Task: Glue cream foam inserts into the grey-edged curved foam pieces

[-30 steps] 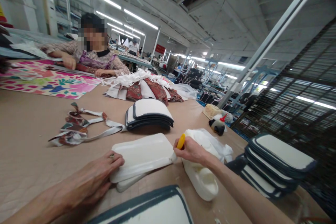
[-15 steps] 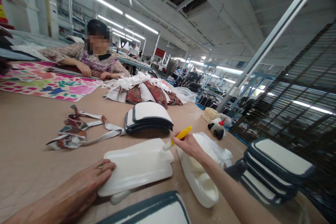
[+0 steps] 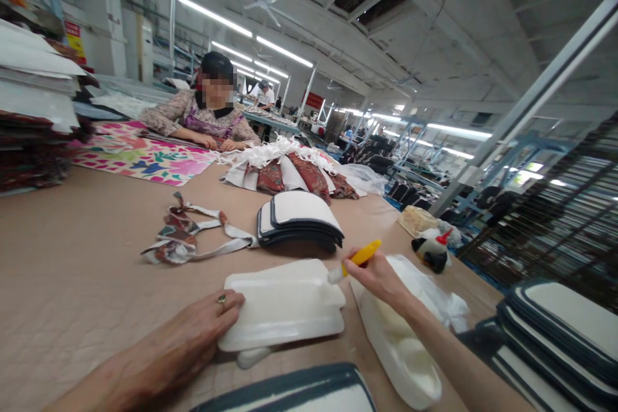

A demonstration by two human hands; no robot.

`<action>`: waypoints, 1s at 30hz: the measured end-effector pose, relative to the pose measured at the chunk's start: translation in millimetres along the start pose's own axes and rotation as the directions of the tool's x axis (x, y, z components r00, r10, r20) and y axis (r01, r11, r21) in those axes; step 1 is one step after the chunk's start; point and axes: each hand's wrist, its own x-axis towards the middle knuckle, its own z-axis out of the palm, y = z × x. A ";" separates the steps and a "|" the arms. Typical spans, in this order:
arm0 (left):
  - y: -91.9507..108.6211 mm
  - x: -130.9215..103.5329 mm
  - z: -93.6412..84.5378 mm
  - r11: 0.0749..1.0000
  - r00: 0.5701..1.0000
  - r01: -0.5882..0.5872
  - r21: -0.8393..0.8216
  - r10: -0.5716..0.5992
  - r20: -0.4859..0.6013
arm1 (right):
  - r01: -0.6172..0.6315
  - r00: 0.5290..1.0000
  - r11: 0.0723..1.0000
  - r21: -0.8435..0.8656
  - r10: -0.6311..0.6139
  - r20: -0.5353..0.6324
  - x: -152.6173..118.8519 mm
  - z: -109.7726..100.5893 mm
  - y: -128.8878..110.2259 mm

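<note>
A white, roughly rectangular panel (image 3: 284, 306) with a notched right end and a wet-looking sheen lies in front of me. My left hand (image 3: 212, 325), a ring on one finger, grips its left edge, fingers on top; the thumb is hidden. In my right hand (image 3: 376, 273) is a yellow-handled brush (image 3: 362, 256), its white bristles touching the panel's upper right corner. Beneath my right forearm, a white cut-open plastic bottle (image 3: 369, 318) holds a creamy substance. A small whitish piece (image 3: 253, 356) shows under the panel's lower edge.
Dark-edged white panels are stacked behind (image 3: 302, 222), at right (image 3: 564, 328) and in front (image 3: 299, 393). Fabric scraps (image 3: 188, 235) lie left, a red-tipped bottle (image 3: 432, 250) right. Across the table (image 3: 116, 225) sits a co-worker (image 3: 207, 116) near patterned fabric (image 3: 159, 158) and bundled pieces (image 3: 294, 174).
My view has turned left, so everything sits further right and a fabric pile shows at left. The left hand keeps its place on the panel; the brush stays near the same corner.
</note>
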 end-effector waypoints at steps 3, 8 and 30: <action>-2.3 -1.1 4.1 0.999 0.999 -0.024 -0.036 0.026 0.046 | 0.029 0.998 0.998 0.048 -0.032 0.058 -12.4 7.2 -5.5; -1.9 -1.9 5.8 0.999 0.998 0.041 -0.020 -0.040 0.049 | 0.025 0.991 0.999 0.039 -0.030 0.132 -35.4 6.9 -9.5; -29.9 26.2 17.7 0.993 0.996 -0.044 -0.108 0.035 -0.081 | 0.187 0.982 0.981 -0.049 -0.188 -0.026 -55.3 -10.6 -46.3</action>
